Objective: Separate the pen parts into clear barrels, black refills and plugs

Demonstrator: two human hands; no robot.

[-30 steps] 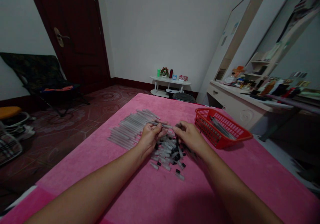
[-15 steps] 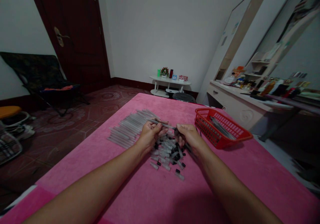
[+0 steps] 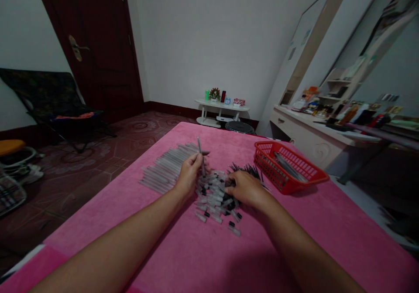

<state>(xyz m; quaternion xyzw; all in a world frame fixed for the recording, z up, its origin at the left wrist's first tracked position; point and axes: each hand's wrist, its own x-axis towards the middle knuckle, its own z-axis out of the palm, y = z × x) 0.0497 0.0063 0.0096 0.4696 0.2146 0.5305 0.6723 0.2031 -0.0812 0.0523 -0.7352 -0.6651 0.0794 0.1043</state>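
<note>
My left hand (image 3: 190, 171) is closed around a clear pen barrel (image 3: 199, 147) that points up, slightly tilted. Behind it, a row of clear pen barrels (image 3: 166, 166) lies side by side on the pink cloth. My right hand (image 3: 244, 186) is bent down over the right side of a heap of clear pen caps (image 3: 212, 197) with black parts. Its fingers are curled together at the heap, and what they pinch is hidden. Just beyond that hand lies a bunch of thin dark pen refills (image 3: 248, 169), partly covered by it.
A red plastic basket (image 3: 290, 184) holding several pens stands right of my right hand. The pink cloth (image 3: 190, 253) covers the table. To the right is a dresser (image 3: 304, 134) crowded with bottles. A folding chair (image 3: 49, 101) and a dark door (image 3: 94, 44) are at left.
My hands have parted from around the pen. The left now holds it upright; the right has let go and moved down onto the caps, uncovering the refills.
</note>
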